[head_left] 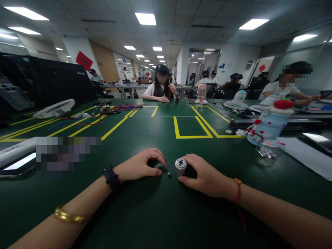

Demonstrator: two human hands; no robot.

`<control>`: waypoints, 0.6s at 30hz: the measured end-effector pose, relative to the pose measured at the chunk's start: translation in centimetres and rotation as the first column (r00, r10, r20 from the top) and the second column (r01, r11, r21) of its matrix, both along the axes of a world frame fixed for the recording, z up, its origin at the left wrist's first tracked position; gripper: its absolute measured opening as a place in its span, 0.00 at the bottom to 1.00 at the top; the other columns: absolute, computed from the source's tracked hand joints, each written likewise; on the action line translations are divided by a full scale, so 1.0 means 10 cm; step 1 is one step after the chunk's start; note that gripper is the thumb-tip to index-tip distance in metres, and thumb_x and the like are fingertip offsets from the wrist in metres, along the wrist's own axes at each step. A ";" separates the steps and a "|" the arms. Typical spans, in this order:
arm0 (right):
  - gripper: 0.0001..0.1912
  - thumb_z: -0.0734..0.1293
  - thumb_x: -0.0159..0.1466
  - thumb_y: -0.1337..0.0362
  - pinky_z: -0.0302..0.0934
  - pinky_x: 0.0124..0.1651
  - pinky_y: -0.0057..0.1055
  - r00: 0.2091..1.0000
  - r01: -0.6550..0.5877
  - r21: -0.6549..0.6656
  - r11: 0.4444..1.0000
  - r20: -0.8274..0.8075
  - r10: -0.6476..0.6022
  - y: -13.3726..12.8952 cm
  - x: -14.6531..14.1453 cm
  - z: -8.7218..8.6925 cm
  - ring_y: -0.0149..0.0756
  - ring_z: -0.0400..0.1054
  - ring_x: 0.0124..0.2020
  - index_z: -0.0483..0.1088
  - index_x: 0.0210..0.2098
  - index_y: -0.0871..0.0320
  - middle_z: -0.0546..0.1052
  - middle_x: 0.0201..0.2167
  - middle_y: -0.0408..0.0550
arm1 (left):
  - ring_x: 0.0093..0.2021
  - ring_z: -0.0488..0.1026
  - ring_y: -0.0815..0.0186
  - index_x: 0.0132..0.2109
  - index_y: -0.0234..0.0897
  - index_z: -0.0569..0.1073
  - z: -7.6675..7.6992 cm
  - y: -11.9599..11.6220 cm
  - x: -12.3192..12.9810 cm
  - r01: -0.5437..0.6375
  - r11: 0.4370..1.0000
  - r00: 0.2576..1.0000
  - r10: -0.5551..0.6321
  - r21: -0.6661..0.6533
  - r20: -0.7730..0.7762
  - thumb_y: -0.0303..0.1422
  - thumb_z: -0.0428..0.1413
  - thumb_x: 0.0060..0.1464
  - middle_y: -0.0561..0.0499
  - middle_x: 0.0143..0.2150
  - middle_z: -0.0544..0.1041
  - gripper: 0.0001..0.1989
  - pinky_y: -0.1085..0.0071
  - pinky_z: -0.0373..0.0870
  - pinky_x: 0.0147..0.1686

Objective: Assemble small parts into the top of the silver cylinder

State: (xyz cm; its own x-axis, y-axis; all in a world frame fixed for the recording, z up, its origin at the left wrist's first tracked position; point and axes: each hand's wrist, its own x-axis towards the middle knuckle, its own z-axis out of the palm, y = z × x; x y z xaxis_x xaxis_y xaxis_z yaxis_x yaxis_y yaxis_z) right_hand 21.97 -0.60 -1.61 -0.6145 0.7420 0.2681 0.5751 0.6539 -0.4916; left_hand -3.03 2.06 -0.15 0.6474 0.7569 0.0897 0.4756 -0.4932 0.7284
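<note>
My right hand (201, 174) is wrapped around a silver metal cylinder (181, 168), which stands upright on the green table. Dark holes show in the cylinder's round top face. Just left of it, a tiny metal piece (169, 174) lies on the table, too small to name. My left hand (141, 164) rests beside that piece with thumb and fingers apart and curved, nothing between them. A small gap separates its fingertips from the piece.
Yellow tape lines (194, 137) mark the green table (145, 218). At right stand a blue bottle (269, 126) and a white fan (238, 98). Coloured wires (127, 108) and another fan (55, 108) lie at left. A person (162, 90) sits opposite.
</note>
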 end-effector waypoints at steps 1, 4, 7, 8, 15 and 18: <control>0.16 0.69 0.58 0.62 0.58 0.45 0.39 1.000 0.000 0.000 1.000 -0.001 0.000 0.00 0.00 0.00 0.41 0.63 0.41 0.66 0.44 0.57 0.72 0.41 0.49 | 0.49 0.68 0.58 0.41 0.43 0.77 0.01 -0.02 0.01 0.009 1.000 1.000 -0.009 0.020 -0.029 0.32 0.62 0.46 0.49 0.48 0.72 0.12 0.62 0.61 0.49; 0.16 0.69 0.58 0.63 0.58 0.45 0.39 1.000 -0.001 0.000 1.000 0.003 0.001 0.00 0.00 0.00 0.41 0.63 0.40 0.66 0.44 0.57 0.72 0.40 0.49 | 0.52 0.64 0.55 0.42 0.46 0.77 0.00 -0.05 0.04 0.006 0.998 0.994 0.001 0.067 -0.106 0.38 0.64 0.44 0.49 0.50 0.71 0.15 0.58 0.58 0.52; 0.16 0.69 0.58 0.62 0.58 0.45 0.38 1.000 0.000 0.002 1.000 0.009 0.000 0.00 0.01 0.00 0.40 0.63 0.40 0.66 0.44 0.57 0.71 0.40 0.49 | 0.53 0.63 0.55 0.41 0.47 0.77 -0.02 -0.07 0.08 -0.005 0.996 0.990 0.017 0.085 -0.141 0.41 0.63 0.46 0.50 0.51 0.70 0.14 0.57 0.57 0.52; 0.16 0.69 0.58 0.62 0.58 0.45 0.38 1.000 0.000 0.003 1.000 0.010 0.000 0.00 0.01 -0.01 0.40 0.63 0.40 0.66 0.44 0.57 0.71 0.40 0.48 | 0.52 0.63 0.55 0.41 0.47 0.77 -0.03 -0.07 0.10 -0.010 0.996 0.989 0.023 0.091 -0.148 0.41 0.63 0.47 0.50 0.51 0.70 0.13 0.57 0.57 0.52; 0.15 0.69 0.58 0.62 0.57 0.45 0.38 1.000 -0.002 0.018 1.000 0.015 0.001 0.01 -0.01 -0.02 0.40 0.63 0.40 0.66 0.44 0.57 0.71 0.40 0.48 | 0.46 0.69 0.62 0.37 0.42 0.78 -0.02 -0.07 0.18 -0.075 0.994 0.997 0.075 0.079 0.001 0.36 0.58 0.54 0.51 0.45 0.73 0.06 0.65 0.62 0.48; 0.15 0.69 0.58 0.62 0.57 0.44 0.38 1.000 -0.003 0.021 1.000 0.018 0.002 0.01 -0.01 -0.02 0.40 0.62 0.39 0.66 0.43 0.57 0.71 0.39 0.48 | 0.45 0.70 0.62 0.38 0.41 0.77 0.05 -0.07 0.22 -0.180 0.978 0.981 0.171 0.103 0.090 0.37 0.57 0.55 0.51 0.45 0.73 0.07 0.67 0.64 0.43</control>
